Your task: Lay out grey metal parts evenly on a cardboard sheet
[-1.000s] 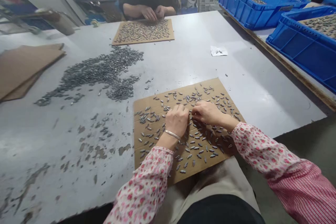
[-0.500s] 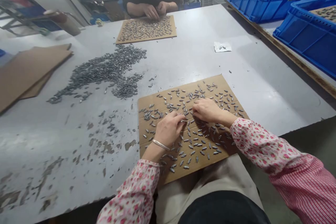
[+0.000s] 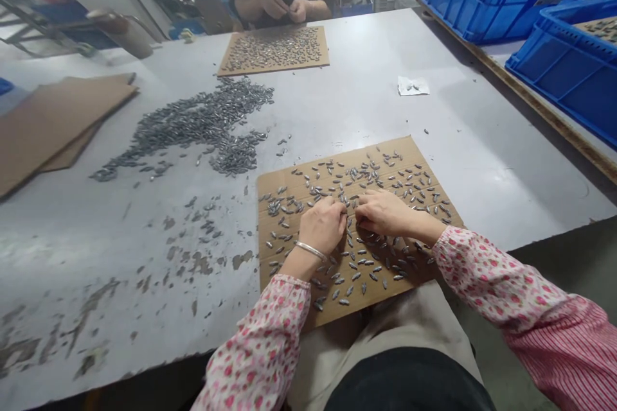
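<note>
Fingers point(image 3: 340, 208) | among grey oval pieces point(image 3: 355, 276) | on cardboard sheet point(image 3: 405, 149)

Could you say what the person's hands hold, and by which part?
Cannot be told: the left hand and right hand rest among grey metal pieces, fingertips hidden.

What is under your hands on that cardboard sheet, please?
Small grey oval pieces lie on the cardboard sheet around your left hand and right hand; whatever is directly beneath your palms is covered.

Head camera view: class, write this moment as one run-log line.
left hand: among grey spindle-shaped pieces | right hand: among the pieces | surface: cardboard sheet | opposite: co-worker's hands over second cardboard sheet
</note>
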A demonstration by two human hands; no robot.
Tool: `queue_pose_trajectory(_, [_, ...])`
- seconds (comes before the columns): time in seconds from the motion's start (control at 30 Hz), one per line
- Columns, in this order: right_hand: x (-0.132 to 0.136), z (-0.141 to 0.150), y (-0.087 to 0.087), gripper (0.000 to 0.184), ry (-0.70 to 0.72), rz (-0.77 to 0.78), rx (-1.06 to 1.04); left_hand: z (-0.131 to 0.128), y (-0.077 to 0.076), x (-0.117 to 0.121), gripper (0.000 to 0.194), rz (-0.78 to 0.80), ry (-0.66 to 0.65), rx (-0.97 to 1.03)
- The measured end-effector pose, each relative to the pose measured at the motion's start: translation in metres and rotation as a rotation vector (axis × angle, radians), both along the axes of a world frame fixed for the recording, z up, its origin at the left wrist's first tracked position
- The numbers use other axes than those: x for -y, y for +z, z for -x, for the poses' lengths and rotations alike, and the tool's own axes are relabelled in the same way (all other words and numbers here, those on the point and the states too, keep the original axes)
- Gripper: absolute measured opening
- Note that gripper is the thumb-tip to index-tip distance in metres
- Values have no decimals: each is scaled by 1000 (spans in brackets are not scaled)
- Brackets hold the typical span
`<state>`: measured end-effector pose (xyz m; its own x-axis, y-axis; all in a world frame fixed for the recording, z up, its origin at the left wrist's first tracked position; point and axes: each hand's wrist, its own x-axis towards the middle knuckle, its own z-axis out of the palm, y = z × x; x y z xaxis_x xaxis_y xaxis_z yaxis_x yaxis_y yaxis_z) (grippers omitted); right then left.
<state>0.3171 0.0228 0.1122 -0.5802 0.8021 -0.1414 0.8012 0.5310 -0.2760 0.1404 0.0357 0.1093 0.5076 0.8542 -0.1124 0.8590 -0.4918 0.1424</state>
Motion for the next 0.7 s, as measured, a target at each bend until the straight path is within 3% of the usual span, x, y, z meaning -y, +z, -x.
queue_pose_trajectory(0.27, [-4,15,-17,16,7,-92,-54,4,-2,-7,18,43,5,-52])
queue_pose_trajectory(0.6, [-5,15,-4,16,7,-48,-20,6,-2,-6,20,36,5,-14])
queue_pose_trajectory(0.7, [-6,11,0,14,-50,-20,-23,8,-3,-5,19,-16,-13,33])
